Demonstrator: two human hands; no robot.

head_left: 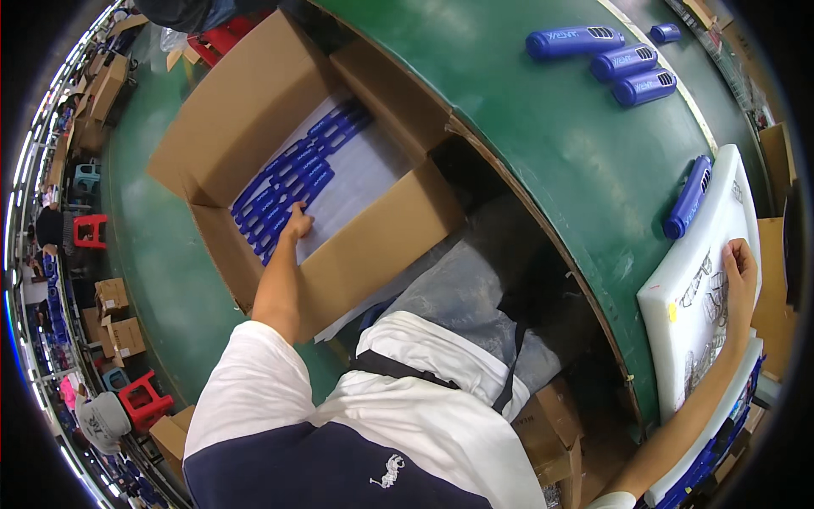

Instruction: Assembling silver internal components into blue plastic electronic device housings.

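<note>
Your left hand (297, 223) down in open cardboard box (254, 110) on floor, fingers curled onto row of blue casings (288, 174); actual pinch not visible, cannot tell. Your right hand (740, 265) flat, fingers spread, pressing white foam tray (695, 297) on green table (551, 127). Single blue casing (688, 197) at tray's top edge; three more casings (615, 59) farther up table.

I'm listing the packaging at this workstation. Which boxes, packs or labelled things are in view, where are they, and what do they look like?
Open cardboard box: on the floor at left, brown, flaps spread; left hand reaches inside.
Blue parts: rows inside that box.
White foam tray: table's right edge, flat, under the right hand.
Blue casings: on the green table, white markings.
</note>
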